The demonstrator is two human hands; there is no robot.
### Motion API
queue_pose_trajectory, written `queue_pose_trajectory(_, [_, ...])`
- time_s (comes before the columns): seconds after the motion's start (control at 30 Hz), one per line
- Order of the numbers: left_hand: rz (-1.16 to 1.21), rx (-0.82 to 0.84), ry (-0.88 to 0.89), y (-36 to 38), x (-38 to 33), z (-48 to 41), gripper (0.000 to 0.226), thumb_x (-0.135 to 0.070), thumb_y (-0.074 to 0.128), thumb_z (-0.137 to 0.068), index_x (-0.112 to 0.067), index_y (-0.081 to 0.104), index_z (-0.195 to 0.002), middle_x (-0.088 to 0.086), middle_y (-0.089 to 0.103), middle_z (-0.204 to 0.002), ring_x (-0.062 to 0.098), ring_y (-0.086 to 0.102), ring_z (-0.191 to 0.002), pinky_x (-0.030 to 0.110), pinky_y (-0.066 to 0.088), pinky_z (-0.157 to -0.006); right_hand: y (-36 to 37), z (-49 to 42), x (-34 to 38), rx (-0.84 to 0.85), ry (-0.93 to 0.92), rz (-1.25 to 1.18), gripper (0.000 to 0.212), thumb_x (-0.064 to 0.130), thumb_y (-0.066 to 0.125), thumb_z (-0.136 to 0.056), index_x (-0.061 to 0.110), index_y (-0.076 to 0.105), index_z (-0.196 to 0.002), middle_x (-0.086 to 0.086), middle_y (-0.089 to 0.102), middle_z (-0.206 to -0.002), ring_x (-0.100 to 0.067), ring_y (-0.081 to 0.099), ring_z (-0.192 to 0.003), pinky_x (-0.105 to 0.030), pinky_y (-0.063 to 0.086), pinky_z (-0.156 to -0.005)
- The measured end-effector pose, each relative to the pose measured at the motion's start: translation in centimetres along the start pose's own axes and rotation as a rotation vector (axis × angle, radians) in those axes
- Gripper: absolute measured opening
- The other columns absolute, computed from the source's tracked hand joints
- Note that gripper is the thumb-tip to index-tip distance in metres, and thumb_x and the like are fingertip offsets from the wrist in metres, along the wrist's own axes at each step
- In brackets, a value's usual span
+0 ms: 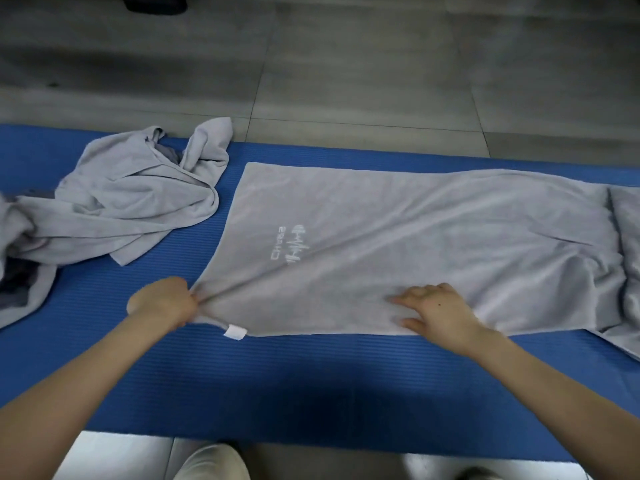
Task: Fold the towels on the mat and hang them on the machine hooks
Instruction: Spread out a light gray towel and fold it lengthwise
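Observation:
A long grey towel (398, 237) with a white logo lies spread across the blue mat (311, 382), its right end bunched near the frame edge. My left hand (162, 301) grips the towel's near left corner, and the cloth wrinkles toward it. A white tag (235, 331) sticks out beside that corner. My right hand (433, 308) presses flat on the towel's near edge, fingers pointing left. A crumpled pile of grey towels (128, 195) sits on the mat's left part.
Grey tiled floor (346, 71) lies beyond the mat. More grey and dark cloth (20, 271) is heaped at the far left edge. My shoes (211, 462) show at the bottom, on the floor in front of the mat.

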State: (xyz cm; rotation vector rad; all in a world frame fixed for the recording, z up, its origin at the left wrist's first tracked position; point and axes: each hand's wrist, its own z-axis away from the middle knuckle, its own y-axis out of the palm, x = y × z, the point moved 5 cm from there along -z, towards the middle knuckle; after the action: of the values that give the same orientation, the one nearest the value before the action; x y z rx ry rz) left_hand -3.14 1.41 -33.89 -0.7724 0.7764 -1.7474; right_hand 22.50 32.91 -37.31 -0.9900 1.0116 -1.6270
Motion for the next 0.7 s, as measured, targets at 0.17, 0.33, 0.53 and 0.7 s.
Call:
queue_pose_trajectory(0.17, [-0.322, -0.185, 0.186, 0.0, -7.0, 0.2, 0.033, -0.036, 0.041, -0.095, -0.016, 0.048, -0.12, 0.01, 0.058, -0.114, 0.029, 0.055, -0.104, 0.038, 0.047, -0.085, 1.8, 4.5, -0.8, -0.109, 0.121, 0.064, 0.048, 0.04, 0.083, -0.057, 0.029, 0.072, -0.102, 0.005, 0.072, -0.094, -0.018, 0.07, -0.078, -0.031, 0.055, -0.064])
queue_pose_trajectory(0.33, [-0.307, -0.369, 0.729, -1.1, -18.3, 4.0, 0.034, -0.034, 0.04, -0.096, -0.015, 0.047, -0.123, 0.013, 0.048, -0.122, 0.03, 0.047, -0.11, 0.035, 0.04, -0.082, 2.1, 7.6, -2.4, -0.224, 0.311, -0.038, 0.038, 0.026, 0.078, -0.068, 0.024, 0.07, -0.105, 0.004, 0.07, -0.098, -0.023, 0.068, -0.08, -0.034, 0.055, -0.067])
queue_pose_trajectory(0.53, [-0.383, -0.319, 1.099, 0.4, -26.3, 8.4, 0.037, -0.032, 0.041, -0.096, -0.014, 0.048, -0.127, 0.011, 0.046, -0.121, 0.028, 0.044, -0.113, 0.034, 0.04, -0.085, 1.9, 13.1, -6.2, -0.333, 0.509, -0.214, 0.031, 0.035, 0.057, -0.083, 0.019, 0.069, -0.107, 0.001, 0.069, -0.102, -0.027, 0.066, -0.089, -0.036, 0.053, -0.074])
queue_pose_trajectory(0.7, [-0.387, -0.433, 1.498, -0.9, -29.0, 11.1, 0.023, -0.033, 0.06, -0.076, -0.018, 0.067, -0.092, 0.003, 0.059, -0.081, 0.022, 0.06, -0.073, 0.025, 0.05, -0.058, 3.2, 19.8, -14.2, -0.416, 0.914, -0.398, 0.029, 0.03, 0.062, -0.089, 0.017, 0.064, -0.115, -0.002, 0.065, -0.114, -0.026, 0.06, -0.103, -0.034, 0.046, -0.08])
